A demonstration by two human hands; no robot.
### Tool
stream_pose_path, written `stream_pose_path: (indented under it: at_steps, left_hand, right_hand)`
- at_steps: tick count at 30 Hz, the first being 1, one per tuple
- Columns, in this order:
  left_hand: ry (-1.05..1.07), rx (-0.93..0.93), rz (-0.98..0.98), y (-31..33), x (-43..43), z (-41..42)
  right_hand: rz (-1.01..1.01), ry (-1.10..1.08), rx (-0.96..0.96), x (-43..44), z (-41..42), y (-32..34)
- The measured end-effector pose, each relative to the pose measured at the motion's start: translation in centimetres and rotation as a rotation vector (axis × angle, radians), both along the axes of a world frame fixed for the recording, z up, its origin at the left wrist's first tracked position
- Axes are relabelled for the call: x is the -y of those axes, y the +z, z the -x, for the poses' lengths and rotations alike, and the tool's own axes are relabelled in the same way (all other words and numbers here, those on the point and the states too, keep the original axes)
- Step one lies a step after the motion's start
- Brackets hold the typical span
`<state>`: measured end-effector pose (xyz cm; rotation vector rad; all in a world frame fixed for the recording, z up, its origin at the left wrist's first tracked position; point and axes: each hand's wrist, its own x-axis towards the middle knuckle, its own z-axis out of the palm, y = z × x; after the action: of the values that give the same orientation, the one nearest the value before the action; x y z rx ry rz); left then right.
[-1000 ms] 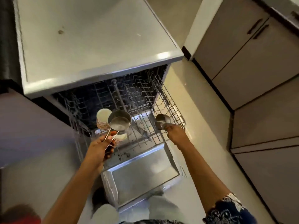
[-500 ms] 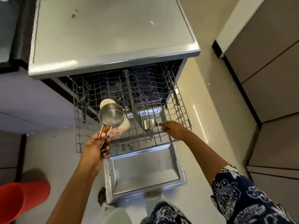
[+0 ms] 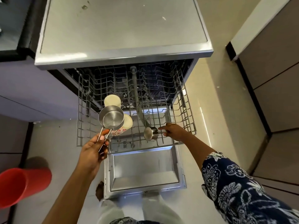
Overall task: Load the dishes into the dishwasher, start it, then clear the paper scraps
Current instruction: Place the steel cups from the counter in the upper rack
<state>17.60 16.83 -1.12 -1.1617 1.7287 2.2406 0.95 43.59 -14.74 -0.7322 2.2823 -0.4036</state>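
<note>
The dishwasher (image 3: 123, 46) stands open with its wire upper rack (image 3: 186, 110) pulled out over the lowered door (image 3: 144, 170). My left hand (image 3: 93, 152) grips the wire handle of a large steel measuring cup (image 3: 111, 116), held above the rack's left side. My right hand (image 3: 174, 131) pinches the handle of a small steel measuring cup (image 3: 150, 133), which lies on its side in the rack's front. Two cream mugs, one plain (image 3: 112, 101) and one with a red flower pattern (image 3: 127, 126), sit upside down in the rack under the large cup.
A red plastic bucket (image 3: 21, 186) stands on the floor at lower left. Grey cabinets (image 3: 275, 78) line the right side. A lilac cabinet (image 3: 32, 88) flanks the dishwasher on the left. A small white scrap (image 3: 164, 18) lies on the dishwasher top.
My right hand has tipped the small cup onto its side and lowered it into the rack's front. My left hand keeps the large cup above the mugs. The camera has tilted toward the dishwasher.
</note>
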Motion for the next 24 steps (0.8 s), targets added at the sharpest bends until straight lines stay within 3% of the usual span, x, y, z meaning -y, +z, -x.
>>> stream_pose_path:
  at_steps: [9,24]
  left_hand:
    - [0.009,-0.029,-0.021,0.1,-0.6,-0.3]
    - [0.017,-0.02,-0.033,-1.0,-0.9,-0.5]
  right_hand:
    - [-0.276,0.264,-0.361,-0.9,0.3,-1.7]
    - [-0.383,0.062,-0.208,-1.6,-0.3,-3.0]
